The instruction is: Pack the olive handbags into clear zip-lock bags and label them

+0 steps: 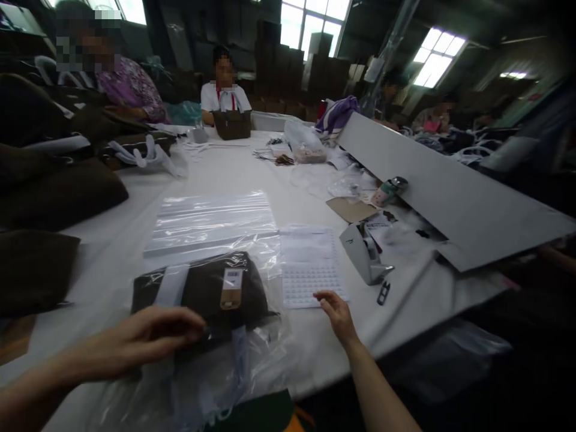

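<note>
Our half-curled left grip (pixel 139 342) touches the dark fabric bag (pixel 198 294) in clear plastic at lower centre, hold unclear; our open, empty right grip (pixel 336 315) meets the paper sheet (pixel 310 270)

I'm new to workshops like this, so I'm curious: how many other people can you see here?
4: a person in a purple floral top far left, a person in a white shirt across the table, and two dim figures beyond the grey board. More may be hidden.

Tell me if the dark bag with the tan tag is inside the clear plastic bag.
Inside, it seems: the clear plastic bag shows sheen over the dark bag and extends past its edges.
</note>
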{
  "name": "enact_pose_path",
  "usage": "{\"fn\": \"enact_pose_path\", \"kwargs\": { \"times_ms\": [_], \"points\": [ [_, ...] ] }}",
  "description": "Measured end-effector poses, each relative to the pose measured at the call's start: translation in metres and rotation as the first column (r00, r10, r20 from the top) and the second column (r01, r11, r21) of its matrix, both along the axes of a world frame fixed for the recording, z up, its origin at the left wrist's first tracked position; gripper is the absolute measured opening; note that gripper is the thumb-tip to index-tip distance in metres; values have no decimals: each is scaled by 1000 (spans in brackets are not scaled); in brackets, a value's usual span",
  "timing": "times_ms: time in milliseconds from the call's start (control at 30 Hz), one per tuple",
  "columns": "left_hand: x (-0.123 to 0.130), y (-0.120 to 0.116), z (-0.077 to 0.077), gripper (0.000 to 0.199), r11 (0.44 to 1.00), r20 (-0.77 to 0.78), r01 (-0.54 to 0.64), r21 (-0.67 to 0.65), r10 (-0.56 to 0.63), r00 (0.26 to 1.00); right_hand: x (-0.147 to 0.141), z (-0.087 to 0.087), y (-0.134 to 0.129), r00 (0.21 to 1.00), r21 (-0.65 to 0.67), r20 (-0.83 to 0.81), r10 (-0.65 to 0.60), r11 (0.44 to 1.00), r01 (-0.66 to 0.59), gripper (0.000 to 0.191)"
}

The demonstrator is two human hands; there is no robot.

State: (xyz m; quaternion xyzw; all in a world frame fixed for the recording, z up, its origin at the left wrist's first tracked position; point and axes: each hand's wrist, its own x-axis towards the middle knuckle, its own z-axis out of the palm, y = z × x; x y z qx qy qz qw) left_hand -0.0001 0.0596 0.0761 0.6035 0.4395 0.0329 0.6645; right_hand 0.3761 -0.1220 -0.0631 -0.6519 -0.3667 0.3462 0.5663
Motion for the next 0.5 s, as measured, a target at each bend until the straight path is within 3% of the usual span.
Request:
{"fn": "enact_pose_path", "kwargs": {
  "times_ms": [33, 67, 100, 167, 233, 300, 367, 500],
  "points": [
    [40, 4, 6, 33, 995, 41, 98, 20, -99, 994, 9, -5, 2, 990, -4, 102, -95, 995, 96, 31],
    [80, 6, 6, 33, 994, 93, 104, 19, -105, 990, 17, -11, 4, 966, -7, 201, -161, 986, 166, 34],
    [118, 6, 0, 36, 999, 115, 39, -17, -36, 993, 24, -16, 5, 933, -7, 291, -214, 974, 226, 37],
    [182, 6, -27, 35, 975, 104, -197, -104, 208, 973, 34, -25, 7, 862, -2, 422, -279, 951, 309, 39],
    [226, 5, -62, 34, 954, 28, -268, -135, 274, 961, 41, -33, 6, 825, -10, 487, -286, 943, 333, 40],
    [252, 6, -93, 35, 944, -55, -296, -143, 291, 955, 45, -37, 3, 818, -40, 515, -258, 945, 323, 39],
    [265, 8, -113, 35, 937, -93, -311, -158, 299, 950, 49, -37, 0, 817, -81, 531, -222, 947, 310, 39],
    [278, 10, -121, 26, 922, 25, -280, -266, 297, 955, 59, -21, 8, 813, -142, 567, -130, 957, 252, 30]
  ]
}}
